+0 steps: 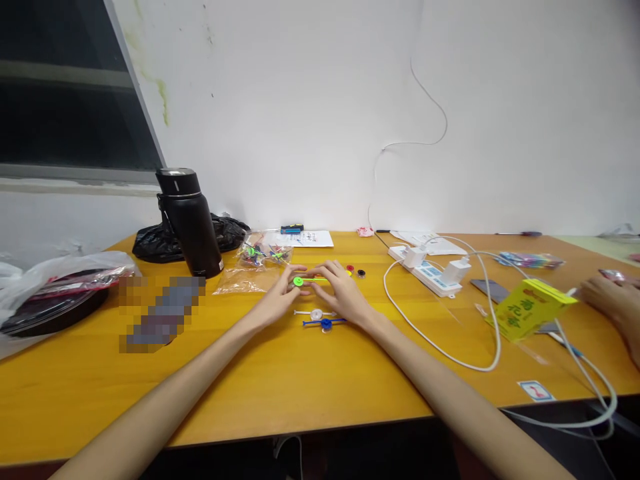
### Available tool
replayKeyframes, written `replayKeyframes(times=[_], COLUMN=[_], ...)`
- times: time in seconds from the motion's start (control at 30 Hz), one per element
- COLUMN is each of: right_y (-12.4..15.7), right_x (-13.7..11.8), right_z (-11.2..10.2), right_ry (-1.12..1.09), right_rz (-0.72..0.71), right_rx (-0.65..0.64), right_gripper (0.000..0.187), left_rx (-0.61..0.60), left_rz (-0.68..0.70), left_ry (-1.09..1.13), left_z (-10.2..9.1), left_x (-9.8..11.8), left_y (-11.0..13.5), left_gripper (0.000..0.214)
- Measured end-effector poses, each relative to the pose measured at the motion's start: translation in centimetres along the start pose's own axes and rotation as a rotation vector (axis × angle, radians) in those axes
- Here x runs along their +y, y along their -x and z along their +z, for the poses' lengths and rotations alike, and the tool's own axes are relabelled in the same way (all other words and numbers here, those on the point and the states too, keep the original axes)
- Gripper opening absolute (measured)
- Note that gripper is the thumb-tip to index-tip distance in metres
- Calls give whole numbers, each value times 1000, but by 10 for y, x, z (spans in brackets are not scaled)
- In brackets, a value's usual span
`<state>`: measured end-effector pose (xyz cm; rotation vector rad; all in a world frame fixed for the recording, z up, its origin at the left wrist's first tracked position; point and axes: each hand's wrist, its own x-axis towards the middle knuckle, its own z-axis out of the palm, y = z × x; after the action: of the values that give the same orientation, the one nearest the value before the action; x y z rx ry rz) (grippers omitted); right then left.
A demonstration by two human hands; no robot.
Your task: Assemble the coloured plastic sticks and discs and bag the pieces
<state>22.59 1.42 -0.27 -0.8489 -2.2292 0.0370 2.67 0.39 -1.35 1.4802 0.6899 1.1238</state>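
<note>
Over the tabletop, left grip pinches a bright green round disc; right grip, cannot tell

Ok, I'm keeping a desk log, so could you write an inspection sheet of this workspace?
Surface: yellow-brown wooden table, glossy.
Work items: round bright-green plastic piece at the left fingertips; white plastic piece with a thin rod and similar blue plastic piece lying nearer the wearer.
Clutter: tall black bottle, clear plastic bag of small coloured parts, yellow printed box.
Hands: left hand and right hand close together; exact grip unclear.
Cables: looping white cable beside white power strip.
Surroundings: stained white wall; another person's hand at far right.
</note>
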Motion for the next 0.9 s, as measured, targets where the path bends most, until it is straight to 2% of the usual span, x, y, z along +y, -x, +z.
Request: replayKeyframes(times=[0.1,0.23,0.67,0.9], right_y=[-1,-1,0,1], right_x=[-9,-12,-10,-9], right_z=[1,2,2,3], right_ry=[-20,-42,-57,-63], right_rz=[-34,-57,-48,-54], right_rx=[-43,-90,-78,-57], right_gripper=[25,31,26,23], left_rx=[-22,-9,-42,-32], left_rz=[-65,-86,-117,-109], left_ry=[92,53,67,50], left_z=[3,3,7,4], left_x=[4,9,15,8], left_y=[2,4,6,5], left_gripper=[36,36,38,36])
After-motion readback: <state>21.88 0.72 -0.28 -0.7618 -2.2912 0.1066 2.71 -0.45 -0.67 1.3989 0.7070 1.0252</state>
